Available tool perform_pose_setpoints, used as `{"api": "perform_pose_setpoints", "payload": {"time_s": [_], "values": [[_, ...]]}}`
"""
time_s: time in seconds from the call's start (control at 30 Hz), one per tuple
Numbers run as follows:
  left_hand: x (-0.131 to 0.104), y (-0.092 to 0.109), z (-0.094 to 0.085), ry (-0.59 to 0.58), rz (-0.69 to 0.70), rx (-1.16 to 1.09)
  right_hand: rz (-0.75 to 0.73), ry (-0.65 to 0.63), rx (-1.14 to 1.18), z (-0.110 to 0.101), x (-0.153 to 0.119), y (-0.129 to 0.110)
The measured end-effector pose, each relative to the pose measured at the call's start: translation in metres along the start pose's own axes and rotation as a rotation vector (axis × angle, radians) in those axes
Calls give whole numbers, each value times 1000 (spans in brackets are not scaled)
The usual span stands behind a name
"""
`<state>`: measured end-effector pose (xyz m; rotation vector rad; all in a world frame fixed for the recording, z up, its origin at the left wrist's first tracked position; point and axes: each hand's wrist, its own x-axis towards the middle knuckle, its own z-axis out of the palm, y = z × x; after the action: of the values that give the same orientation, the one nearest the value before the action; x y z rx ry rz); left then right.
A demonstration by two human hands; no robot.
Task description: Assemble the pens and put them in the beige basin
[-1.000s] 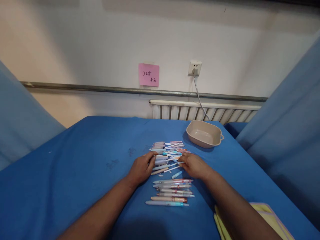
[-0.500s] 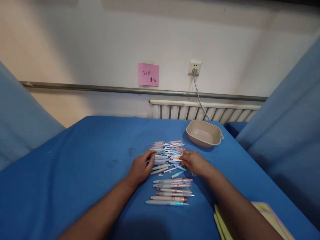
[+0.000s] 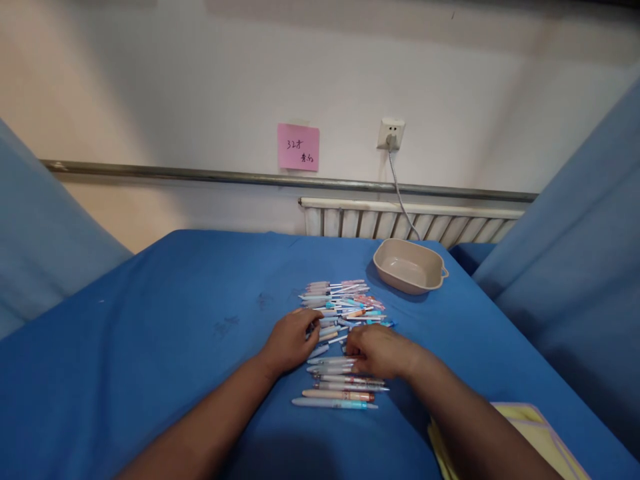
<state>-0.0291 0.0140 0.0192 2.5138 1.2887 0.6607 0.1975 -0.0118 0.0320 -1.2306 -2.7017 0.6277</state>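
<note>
Pens and slim white sticks lie in a jumbled pile (image 3: 345,303) on the blue cloth. My left hand (image 3: 294,339) rests at the pile's left edge, fingers curled over pen ends; whether it grips one is unclear. Over the lower right of the pile is my right hand (image 3: 379,350), fingers bent down and pressed together. What it holds, if anything, is hidden. Nearer to me, several pens lie side by side in a row (image 3: 345,387), the closest being a pale blue pen (image 3: 327,403). My right hand covers the right ends of the row's farthest pens.
A beige basin (image 3: 409,267) stands at the back right of the blue cloth (image 3: 165,320). A folded yellow cloth (image 3: 533,427) lies at the front right, partly under my right forearm. Blue curtains hang at both sides. A plugged-in cable (image 3: 397,190) runs down the wall.
My right hand has moved toward me and slightly left, from the pile's right side to its lower edge. My left hand has shifted slightly right and nearer. More pens show at the pile's right.
</note>
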Motion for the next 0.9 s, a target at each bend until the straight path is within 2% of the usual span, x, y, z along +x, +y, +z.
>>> {"api": "perform_pose_setpoints", "payload": {"time_s": [0.1, 0.23, 0.43, 0.57, 0.77, 0.9], "values": [[-1, 0, 1, -9, 25, -19, 18, -12, 36, 3, 1, 2], [-1, 3, -5, -98, 60, -26, 31, -29, 80, 3, 2, 10], [1, 5, -14, -170, 161, -17, -23, 55, -31, 5, 4, 12], [1, 3, -10, -151, 175, -16, 8, 62, -25, 5, 4, 12], [1, 7, -13, -12, 127, -106, 83, 56, 97, 8, 5, 20], [0, 15, -14, -48, 211, -120, 28, 87, 83, 8, 7, 19]]}}
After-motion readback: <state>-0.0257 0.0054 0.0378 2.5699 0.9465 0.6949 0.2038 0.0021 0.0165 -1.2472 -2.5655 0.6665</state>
